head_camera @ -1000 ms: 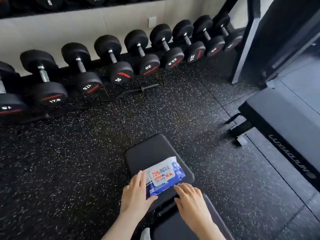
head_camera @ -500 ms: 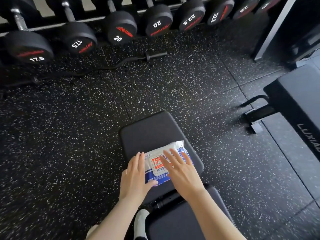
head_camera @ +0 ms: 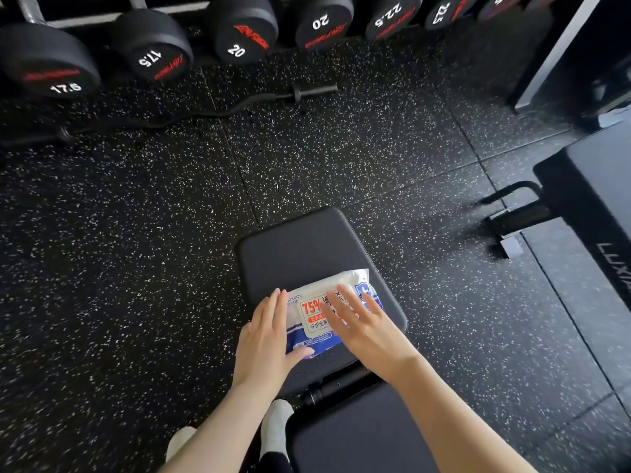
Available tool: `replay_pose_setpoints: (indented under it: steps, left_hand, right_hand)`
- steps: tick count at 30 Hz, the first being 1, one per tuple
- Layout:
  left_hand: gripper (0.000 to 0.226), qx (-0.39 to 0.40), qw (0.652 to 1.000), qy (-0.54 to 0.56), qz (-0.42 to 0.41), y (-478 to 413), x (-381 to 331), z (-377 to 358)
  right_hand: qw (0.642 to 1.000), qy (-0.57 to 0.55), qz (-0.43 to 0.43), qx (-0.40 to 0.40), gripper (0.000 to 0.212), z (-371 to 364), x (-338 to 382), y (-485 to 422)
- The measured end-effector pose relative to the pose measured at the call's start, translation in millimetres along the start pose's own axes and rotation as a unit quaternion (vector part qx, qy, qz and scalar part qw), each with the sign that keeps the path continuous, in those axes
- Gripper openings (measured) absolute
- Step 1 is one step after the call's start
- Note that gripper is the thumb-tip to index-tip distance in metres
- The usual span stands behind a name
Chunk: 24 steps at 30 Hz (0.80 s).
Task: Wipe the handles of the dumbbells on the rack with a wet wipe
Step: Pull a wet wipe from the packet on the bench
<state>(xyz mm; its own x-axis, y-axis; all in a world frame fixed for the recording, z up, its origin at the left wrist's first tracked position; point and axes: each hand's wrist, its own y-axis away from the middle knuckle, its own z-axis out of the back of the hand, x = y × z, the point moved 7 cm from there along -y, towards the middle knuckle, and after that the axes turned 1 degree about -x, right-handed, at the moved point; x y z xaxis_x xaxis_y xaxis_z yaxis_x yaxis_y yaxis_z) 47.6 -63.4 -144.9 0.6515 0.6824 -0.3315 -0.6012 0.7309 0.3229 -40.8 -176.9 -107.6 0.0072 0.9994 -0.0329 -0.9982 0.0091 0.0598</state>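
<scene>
My left hand (head_camera: 264,339) lies flat along the wipe pack's (head_camera: 341,279) left end. My right hand (head_camera: 365,326) is spread open over it (nothing gripped). The pack sits by the seat pad's (head_camera: 300,244) near edge.

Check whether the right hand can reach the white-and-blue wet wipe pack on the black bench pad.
Likely yes: the open right hand is spread over the white-and-blue wet wipe pack, nothing between them.

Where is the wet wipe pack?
Head view, low centre: the wet wipe pack lies on the bench pad, left hand at its edge, right hand over it.
</scene>
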Motion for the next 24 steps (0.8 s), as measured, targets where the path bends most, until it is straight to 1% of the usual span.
replay_pose_setpoints:
  steps: [2, 4, 6, 7, 9, 10, 12, 14, 16, 17, 18, 20, 22, 23, 24]
  left_hand:
    - [0.114, -0.001, 1.0, 0.004, -0.001, 0, 1, -3]
    - [0.113, 0.0, 1.0, 0.005, -0.005, 1, 1, -4]
    - [0.113, -0.009, 1.0, 0.0, -0.016, 1, 0, -4]
    - [0.114, -0.017, 1.0, -0.004, -0.02, 2, 0, -2]
    - [0.117, -0.03, 0.999, -0.019, -0.025, 3, 0, 2]
    - [0.119, -0.037, 0.998, -0.03, -0.029, 3, -1, 4]
    - [0.121, -0.048, 0.997, -0.048, -0.048, 3, -5, 6]
    - [0.121, -0.051, 0.994, -0.064, -0.078, 3, -10, 5]
    - [0.119, -0.045, 0.991, -0.075, -0.1, 2, -13, 3]
    - [0.117, -0.041, 0.991, -0.077, -0.105, 1, -13, 2]
    - [0.116, -0.039, 0.991, -0.077, -0.106, 1, -12, 2]
    - [0.115, -0.034, 0.991, -0.076, -0.105, 0, -11, 3]
    - [0.115, -0.031, 0.992, -0.073, -0.103, 0, -11, 3]
    - [0.115, -0.03, 0.992, -0.069, -0.101, 0, -11, 3]
    - [0.114, -0.028, 0.992, -0.066, -0.099, 1, -11, 3]
  right_hand:
    - [0.999, -0.038, 0.002, -0.038, 0.035, 11, -2, -7]
    - [0.995, -0.089, -0.033, -0.039, 0.029, 21, -13, -25]
    - [0.982, -0.134, -0.127, -0.03, 0.016, 28, -30, -50]
    - [0.968, -0.165, -0.187, -0.025, 0.015, 28, -42, -60]
    - [0.935, -0.211, -0.285, 0.018, 0.025, 21, -58, -74]
    - [0.924, -0.221, -0.311, 0.041, 0.026, 15, -62, -79]
    - [0.912, -0.231, -0.331, 0.076, 0.025, 1, -63, -84]
    - [0.908, -0.236, -0.331, 0.1, 0.025, -11, -60, -84]
    - [0.908, -0.245, -0.317, 0.121, 0.03, -22, -57, -80]
    - [0.912, -0.244, -0.307, 0.118, 0.036, -23, -55, -76]
    - [0.917, -0.242, -0.304, 0.093, 0.04, -19, -55, -71]
    - [0.914, -0.242, -0.327, -0.005, 0.042, 0, -54, -55]
    - [0.904, -0.237, -0.342, -0.101, 0.028, 19, -48, -35]
    - [0.904, -0.233, -0.338, -0.12, 0.02, 23, -41, -26]
    - [0.908, -0.231, -0.328, -0.118, 0.013, 23, -32, -18]
